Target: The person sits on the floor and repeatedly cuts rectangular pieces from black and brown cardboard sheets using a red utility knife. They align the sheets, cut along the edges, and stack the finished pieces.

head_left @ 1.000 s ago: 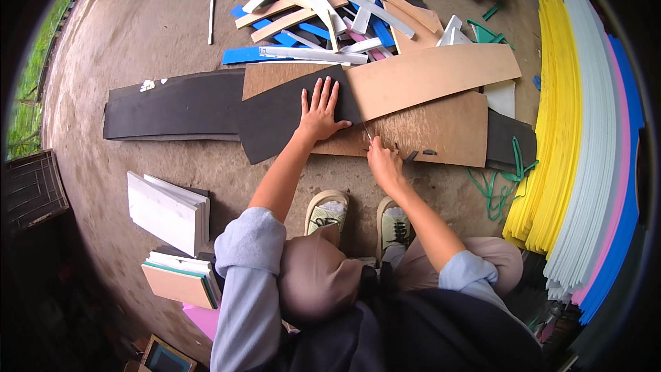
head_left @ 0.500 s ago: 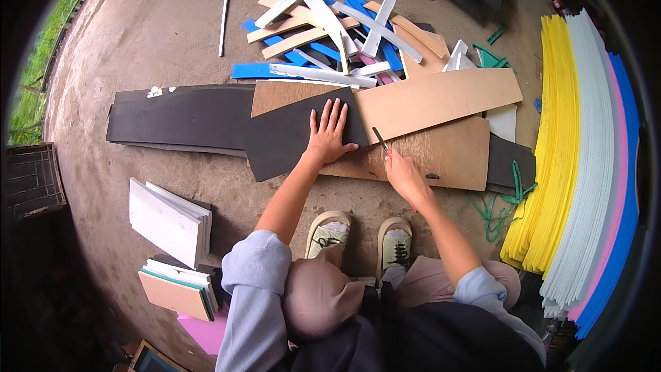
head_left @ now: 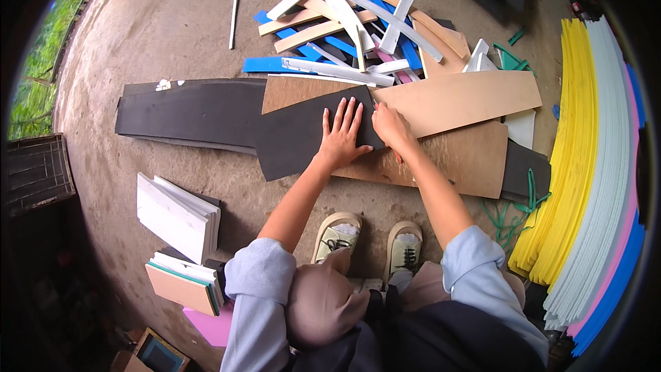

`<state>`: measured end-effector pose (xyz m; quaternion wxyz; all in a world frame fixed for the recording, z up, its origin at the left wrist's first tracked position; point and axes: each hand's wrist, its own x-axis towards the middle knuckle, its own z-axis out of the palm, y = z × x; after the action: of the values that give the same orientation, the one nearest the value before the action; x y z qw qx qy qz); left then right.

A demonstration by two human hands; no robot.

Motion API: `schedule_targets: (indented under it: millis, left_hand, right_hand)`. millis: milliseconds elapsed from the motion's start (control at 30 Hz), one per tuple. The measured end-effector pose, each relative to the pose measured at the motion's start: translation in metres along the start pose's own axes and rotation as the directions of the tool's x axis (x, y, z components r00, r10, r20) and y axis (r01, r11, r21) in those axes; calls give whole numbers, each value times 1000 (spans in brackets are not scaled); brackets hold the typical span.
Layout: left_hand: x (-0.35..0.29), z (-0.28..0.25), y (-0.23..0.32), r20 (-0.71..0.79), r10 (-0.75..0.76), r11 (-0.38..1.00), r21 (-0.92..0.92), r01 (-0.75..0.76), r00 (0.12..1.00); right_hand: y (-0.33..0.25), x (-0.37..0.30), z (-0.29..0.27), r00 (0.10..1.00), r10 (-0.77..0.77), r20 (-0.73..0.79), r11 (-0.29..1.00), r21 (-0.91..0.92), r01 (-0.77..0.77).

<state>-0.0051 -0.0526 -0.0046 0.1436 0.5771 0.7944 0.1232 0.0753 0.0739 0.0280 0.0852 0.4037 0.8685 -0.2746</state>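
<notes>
My left hand (head_left: 340, 139) lies flat on a black foam-like sheet (head_left: 292, 134), fingers spread and pointing away from me. Close beside it, my right hand (head_left: 394, 126) is closed around a knife (head_left: 399, 158); its red handle end shows below the fist and its tip by the black sheet's right edge. Most of the knife is hidden in the hand. Under the sheet is a worn brown board (head_left: 475, 158), and a tan sheet (head_left: 458, 98) reaches out to the right from beside my fist.
Beyond the boards lies a heap of white, blue and tan strips (head_left: 344, 27). Tall stacks of yellow sheets (head_left: 568, 158) and pale sheets (head_left: 602, 172) stand at the right, near green ties (head_left: 530, 196). White panels (head_left: 172, 213) stand at left; my shoes (head_left: 403, 251) are below.
My right hand has moved up and left with the knife, from over the brown board to the black sheet's right edge. My left hand stays pressed on the sheet. The view has shifted slightly.
</notes>
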Motion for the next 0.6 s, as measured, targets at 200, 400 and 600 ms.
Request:
schedule_targets:
  millis: [200,400,600]
  left_hand:
    - [1,-3,2,46,-84,996,-20,85,995]
    - [3,-6,9,119,-102,995,13,101,988]
    - [1,-1,12,144,-104,995,11,104,984]
  right_hand:
    - [10,-51,11,1000,-10,16,997,-79,12]
    - [36,-107,29,999,37,11,997,-70,-36]
    - [50,-144,40,994,104,25,992,-70,-102]
